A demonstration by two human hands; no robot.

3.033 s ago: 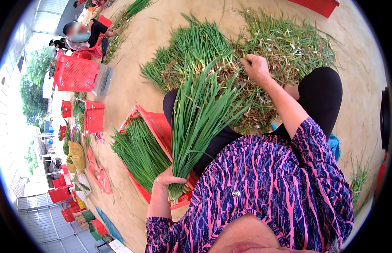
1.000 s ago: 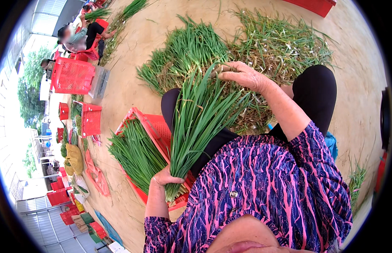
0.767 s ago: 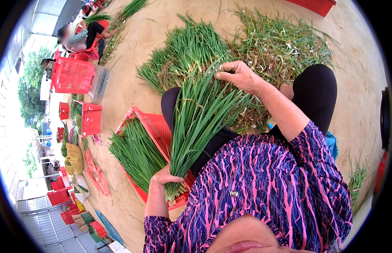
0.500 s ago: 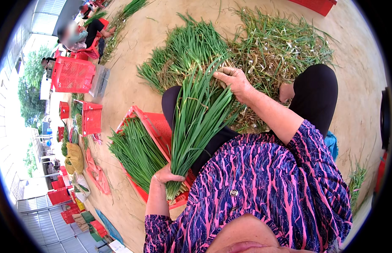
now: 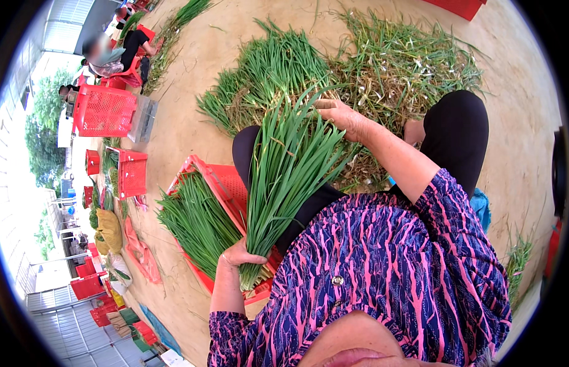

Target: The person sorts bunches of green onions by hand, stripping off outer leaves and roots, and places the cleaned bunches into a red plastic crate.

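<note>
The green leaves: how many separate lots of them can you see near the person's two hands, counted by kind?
Bunch held upright in the left hand: 1
Bunch lying in the red crate: 1
Loose green pile on the ground: 1
Dry, straw-mixed pile that the right hand touches: 1
Total: 4
</note>
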